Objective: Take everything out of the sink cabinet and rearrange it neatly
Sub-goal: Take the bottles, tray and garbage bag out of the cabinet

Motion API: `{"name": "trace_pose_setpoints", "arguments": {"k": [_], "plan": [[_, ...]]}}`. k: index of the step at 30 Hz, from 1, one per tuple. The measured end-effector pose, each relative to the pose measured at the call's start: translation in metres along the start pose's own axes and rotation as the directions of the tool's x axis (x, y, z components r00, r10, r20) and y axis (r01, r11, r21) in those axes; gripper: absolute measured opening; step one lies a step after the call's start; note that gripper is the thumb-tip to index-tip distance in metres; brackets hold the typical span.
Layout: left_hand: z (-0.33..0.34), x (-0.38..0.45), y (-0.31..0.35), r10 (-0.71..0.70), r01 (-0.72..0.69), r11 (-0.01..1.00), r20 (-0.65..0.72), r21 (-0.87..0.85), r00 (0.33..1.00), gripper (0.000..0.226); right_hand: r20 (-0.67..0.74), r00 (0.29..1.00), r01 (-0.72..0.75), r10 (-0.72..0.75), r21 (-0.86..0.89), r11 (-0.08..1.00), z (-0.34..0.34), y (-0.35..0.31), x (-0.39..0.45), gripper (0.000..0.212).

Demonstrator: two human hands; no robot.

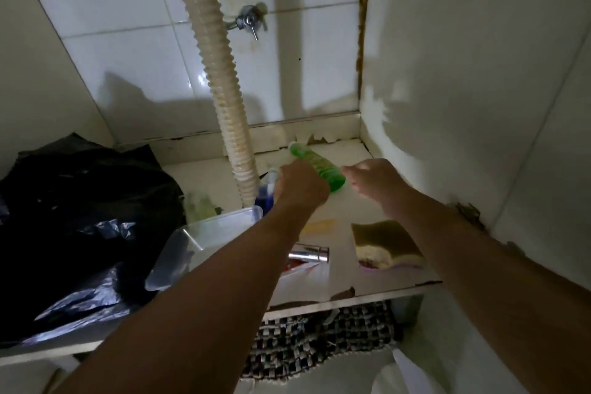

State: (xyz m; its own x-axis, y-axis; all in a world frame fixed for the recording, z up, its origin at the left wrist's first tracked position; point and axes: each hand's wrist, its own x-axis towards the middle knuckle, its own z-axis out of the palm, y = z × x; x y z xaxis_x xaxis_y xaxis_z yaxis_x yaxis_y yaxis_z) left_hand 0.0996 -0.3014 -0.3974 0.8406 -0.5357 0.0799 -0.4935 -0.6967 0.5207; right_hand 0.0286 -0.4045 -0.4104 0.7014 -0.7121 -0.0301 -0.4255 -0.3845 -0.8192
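Left hand (pixel 300 184) fingers curled round green bottle (pixel 316 166), held tilted above cabinet floor (pixel 345 211), cap toward 11 o'clock. Right hand (pixel 374 177) just beside bottle base at 3 o'clock, fingers loosely curled, holding nothing. Sponge (pixel 385 243) near front edge.

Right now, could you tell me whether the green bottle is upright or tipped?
Tipped. The green bottle slants with its cap end pointing back-left; the left hand grips its lower part, above the cabinet floor.
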Motion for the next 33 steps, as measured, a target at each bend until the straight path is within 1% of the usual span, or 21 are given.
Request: {"name": "trace_pose_setpoints", "arguments": {"k": [1, 2, 4, 6, 8, 10, 12, 15, 17, 20, 22, 25, 27, 29, 32, 33], "plan": [[0.003, 0.012, 0.004, -0.005, 0.005, 1.0, 0.004, 0.018, 1.0, 0.03, 0.006, 1.0, 0.007, -0.006, -0.095, 0.995, 0.006, 0.0, 0.017, 0.031], [0.007, 0.023, 0.005, -0.01, 0.01, 0.999, 0.012, 0.045, 1.0, 0.032, 0.02, 1.0, 0.008, -0.005, -0.146, 0.989, 0.012, 0.001, 0.034, 0.033], [0.016, 0.043, 0.001, -0.014, 0.013, 0.994, 0.009, 0.108, 1.0, 0.03, 0.041, 0.999, 0.045, -0.036, -0.26, 0.965, 0.022, 0.002, 0.06, 0.04], [0.024, 0.059, -0.005, -0.009, 0.011, 0.989, -0.013, 0.149, 1.0, 0.026, 0.035, 0.998, 0.058, -0.05, -0.283, 0.957, 0.03, 0.003, 0.08, 0.042], [0.033, 0.072, -0.008, -0.011, 0.014, 0.986, -0.015, 0.167, 1.0, 0.026, 0.055, 0.998, 0.031, -0.017, -0.258, 0.966, 0.037, 0.004, 0.093, 0.043], [0.04, 0.082, -0.008, -0.023, 0.028, 0.986, -0.028, 0.166, 0.999, 0.025, 0.114, 0.993, 0.006, 0.025, -0.263, 0.965, 0.045, 0.007, 0.102, 0.043], [0.042, 0.088, -0.008, -0.056, 0.069, 0.984, -0.083, 0.162, 0.995, 0.023, 0.142, 0.987, -0.036, 0.077, -0.27, 0.962, 0.051, 0.01, 0.106, 0.044], [0.043, 0.099, -0.01, -0.041, 0.074, 0.975, -0.156, 0.211, 0.987, 0.025, 0.167, 0.98, -0.06, 0.105, -0.256, 0.965, 0.048, 0.013, 0.11, 0.057], [0.046, 0.104, -0.009, -0.024, 0.056, 0.97, -0.14, 0.236, 0.99, 0.021, 0.197, 0.97, -0.088, 0.144, -0.269, 0.959, 0.037, 0.016, 0.103, 0.067], [0.048, 0.113, -0.009, -0.014, 0.051, 0.958, -0.131, 0.284, 0.991, 0.019, 0.256, 0.948, -0.078, 0.19, -0.392, 0.917, 0.021, 0.023, 0.093, 0.068], [0.049, 0.119, -0.008, -0.022, 0.055, 0.956, -0.114, 0.29, 0.993, 0.021, 0.252, 0.947, -0.056, 0.201, -0.486, 0.872, 0.015, 0.027, 0.09, 0.066], [0.048, 0.129, -0.006, -0.063, 0.08, 0.967, -0.076, 0.243, 0.995, 0.036, 0.203, 0.961, -0.044, 0.188, -0.557, 0.829, 0.017, 0.036, 0.089, 0.064], [0.049, 0.136, -0.008, -0.095, 0.099, 0.974, -0.029, 0.205, 0.995, 0.046, 0.155, 0.978, -0.015, 0.14, -0.62, 0.785, 0.025, 0.043, 0.083, 0.065], [0.05, 0.139, -0.011, -0.146, 0.149, 0.98, -0.025, 0.134, 0.989, 0.055, 0.09, 0.991, -0.014, 0.098, -0.659, 0.752, 0.029, 0.048, 0.078, 0.073], [0.053, 0.138, -0.009, -0.228, 0.229, 0.973, -0.06, 0.004, 0.972, 0.086, 0.025, 0.993, -0.074, 0.116, -0.631, 0.772, 0.028, 0.053, 0.078, 0.083], [0.053, 0.135, -0.007, -0.238, 0.238, 0.971, -0.073, -0.021, 0.968, 0.092, 0.004, 0.993, -0.09, 0.118, -0.626, 0.774, 0.029, 0.053, 0.077, 0.084]]}}
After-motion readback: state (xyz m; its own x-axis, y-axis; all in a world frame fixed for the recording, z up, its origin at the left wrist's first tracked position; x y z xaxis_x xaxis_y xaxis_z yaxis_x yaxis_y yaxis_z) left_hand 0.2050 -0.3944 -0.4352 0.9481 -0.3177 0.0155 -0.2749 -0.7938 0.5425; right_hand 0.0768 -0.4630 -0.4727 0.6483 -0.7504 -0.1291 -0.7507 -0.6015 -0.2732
